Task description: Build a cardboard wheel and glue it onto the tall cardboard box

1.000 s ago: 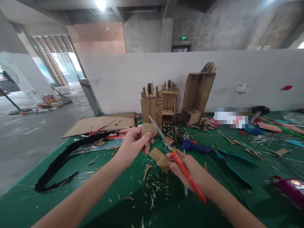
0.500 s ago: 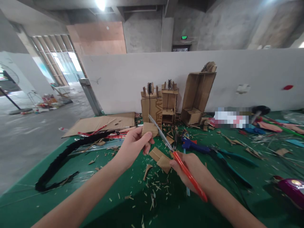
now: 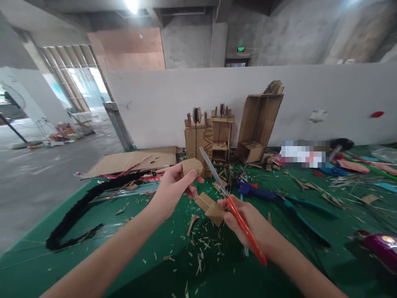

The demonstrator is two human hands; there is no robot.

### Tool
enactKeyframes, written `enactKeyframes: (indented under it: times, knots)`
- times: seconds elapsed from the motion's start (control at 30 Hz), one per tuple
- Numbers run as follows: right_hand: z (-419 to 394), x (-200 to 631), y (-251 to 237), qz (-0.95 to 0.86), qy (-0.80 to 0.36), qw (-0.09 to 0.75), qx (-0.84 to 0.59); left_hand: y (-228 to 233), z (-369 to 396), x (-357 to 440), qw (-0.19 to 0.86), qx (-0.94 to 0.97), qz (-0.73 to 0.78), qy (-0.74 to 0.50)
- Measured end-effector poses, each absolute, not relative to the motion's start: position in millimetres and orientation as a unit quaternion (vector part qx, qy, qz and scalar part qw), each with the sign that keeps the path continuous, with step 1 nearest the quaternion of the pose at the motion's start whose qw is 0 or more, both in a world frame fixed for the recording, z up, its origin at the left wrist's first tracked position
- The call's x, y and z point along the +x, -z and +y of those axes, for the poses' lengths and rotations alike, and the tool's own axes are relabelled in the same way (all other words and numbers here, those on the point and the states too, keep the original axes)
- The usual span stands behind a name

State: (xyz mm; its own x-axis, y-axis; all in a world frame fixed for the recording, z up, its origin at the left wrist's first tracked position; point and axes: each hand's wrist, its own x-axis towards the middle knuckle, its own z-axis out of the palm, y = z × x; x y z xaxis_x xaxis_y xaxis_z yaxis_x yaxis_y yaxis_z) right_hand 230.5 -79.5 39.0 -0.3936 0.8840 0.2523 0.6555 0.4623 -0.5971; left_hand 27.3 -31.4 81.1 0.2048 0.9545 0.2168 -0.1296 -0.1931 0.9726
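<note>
While the left hand (image 3: 173,187) pinches a small brown cardboard piece (image 3: 191,166) above the green bench (image 3: 149,256), I observe the right hand (image 3: 252,217) closed round red-handled metal scissors (image 3: 244,228); cleaner cuts require turning cardboard, not scissors.

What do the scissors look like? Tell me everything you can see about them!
The scissors have long, thin, silvery blades that look like metal, and a shiny red handle that might be plastic. The right hand grips the handle and hides part of it. They are held above the green table, with the blades slanting up and away, towards the left. The blades look nearly together. Their tips are beside a cardboard piece, and I can't see them touching it.
</note>
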Motion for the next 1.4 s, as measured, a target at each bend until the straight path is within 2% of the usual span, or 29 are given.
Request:
enactKeyframes:
  times: [0.17,0.63,0.83,0.93,1.13,1.4]
  knots:
    - [-78.7,231.1,-35.7,-0.788,-0.234,0.271,-0.500,-81.0,-32.3,27.2,0.520,0.581,0.348,-0.521]
    - [-78.6,228.2,-40.4,-0.796,-0.202,0.239,-0.518,-80.0,-30.9,26.8,0.500,0.610,0.364,-0.496]
    - [-76.0,227.9,-43.5,-0.775,-0.120,0.185,-0.593,-79.9,-30.8,26.7,0.491,0.619,0.352,-0.502]
    - [-74.4,231.5,-43.1,-0.775,-0.091,0.194,-0.595,-80.4,-32.1,28.0,0.504,0.610,0.343,-0.506]
    - [-75.2,236.9,-42.3,-0.788,-0.153,0.270,-0.531,-83.4,-34.2,30.2,0.545,0.554,0.332,-0.535]
    - [-77.7,231.2,-37.9,-0.810,-0.201,0.237,-0.497,-86.3,-35.0,31.3,0.519,0.570,0.363,-0.524]
